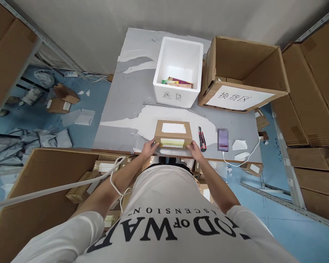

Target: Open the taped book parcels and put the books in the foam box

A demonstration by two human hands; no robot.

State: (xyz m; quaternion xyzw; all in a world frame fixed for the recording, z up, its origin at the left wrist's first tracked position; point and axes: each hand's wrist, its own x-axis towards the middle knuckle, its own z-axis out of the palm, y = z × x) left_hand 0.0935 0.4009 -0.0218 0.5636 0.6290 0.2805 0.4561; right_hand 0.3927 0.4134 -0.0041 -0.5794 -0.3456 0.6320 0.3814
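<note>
Gripping a white-labelled parcel [173, 133], left hand [149, 148] and right hand [194, 149] clasp its ends; beyond, a foam box [178, 73] reads "退货".

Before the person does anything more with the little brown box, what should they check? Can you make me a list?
1. Both hands on the box: left hand and right hand touch the small box at its near corners. Ok.
2. Box fully on the table, near its front edge. Ok.
3. Box closed, labels on it. Ok.
4. Knife lies beside the right hand, not touching. Blade out or in: cannot tell.
5. Phone and its cable are apart from the box. Ok.
</note>
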